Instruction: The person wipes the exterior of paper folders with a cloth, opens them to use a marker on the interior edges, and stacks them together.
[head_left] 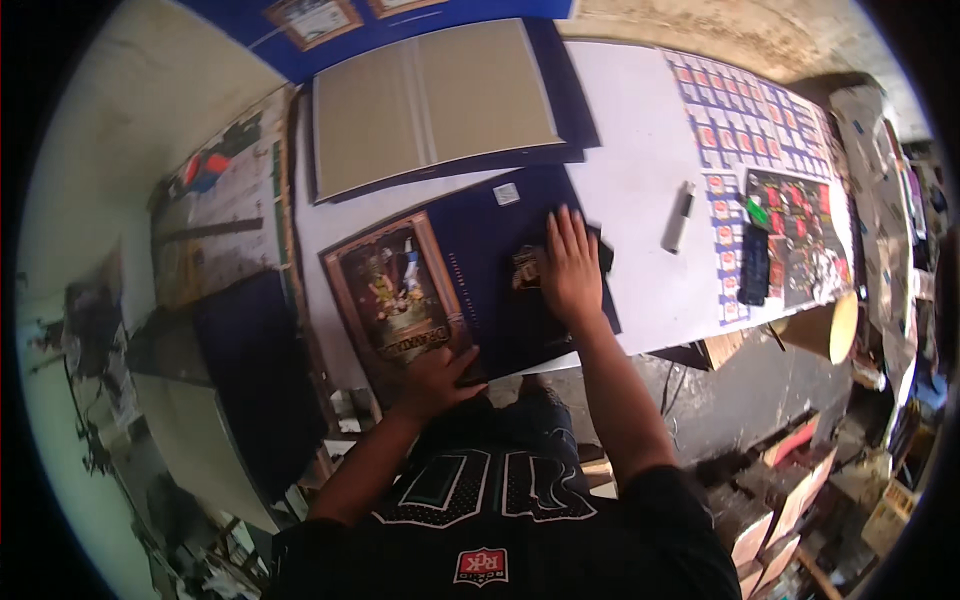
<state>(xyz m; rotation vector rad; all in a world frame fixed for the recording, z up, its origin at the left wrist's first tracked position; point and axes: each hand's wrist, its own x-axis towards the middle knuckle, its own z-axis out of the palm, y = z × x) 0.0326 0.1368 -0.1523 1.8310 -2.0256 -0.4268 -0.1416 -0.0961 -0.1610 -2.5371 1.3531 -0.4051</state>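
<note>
A dark blue printed cover sheet (490, 230) lies spread on the white table, with a framed picture panel (388, 285) on its left half and a small pale square code (507, 194) near its far edge. My right hand (573, 275) lies flat on the right half, fingers stretched away from me, beside a small printed picture (526, 268). A dark object (606, 256) shows partly at that hand's right side; I cannot make out its kind. My left hand (440, 382) rests on the near edge below the picture panel, its fingers spread.
Behind the cover lie grey boards on blue sheets (430, 100). On the right of the white table (630, 110) are a marker-like tool (681, 218), a dark phone-like slab (755, 264), a green item (756, 210) and printed label sheets (745, 110). A dark-draped box (262, 380) stands left.
</note>
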